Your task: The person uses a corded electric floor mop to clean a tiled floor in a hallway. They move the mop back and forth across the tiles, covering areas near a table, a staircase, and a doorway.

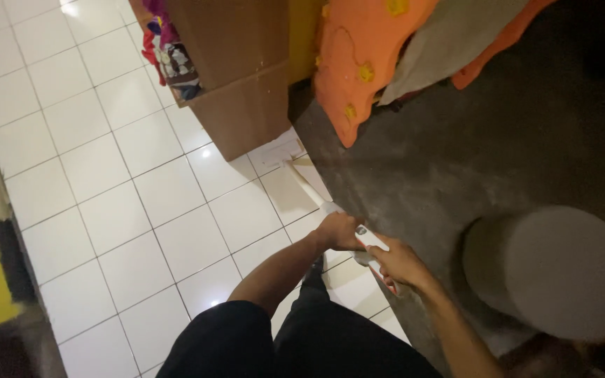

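Head view:

- Left hand [339,231]: lower centre of frame, fingers curled tight round the white plastic mop handle [371,241], forearm running down-left to a black sleeve.
- Right hand [399,264]: just below and right of the left hand, fingers closed round the same handle, lower on the shaft.
- White plastic mop handle: slanting from the hands up-left toward frame centre, ending at a flat white rectangular mop head [279,152].
- Flat white rectangular mop head: lying on the glossy white square-tiled floor [99,175], beside the foot of a brown cardboard box [236,77].
- Grey fabric mattress [498,140]: right half of frame.
- Orange patterned cloth [358,63]: top centre, draped over the mattress edge.
- Grey cylindrical cushion [551,269]: lower right, near the right hand.
- Multicoloured clothes [169,56]: top, left of the box.
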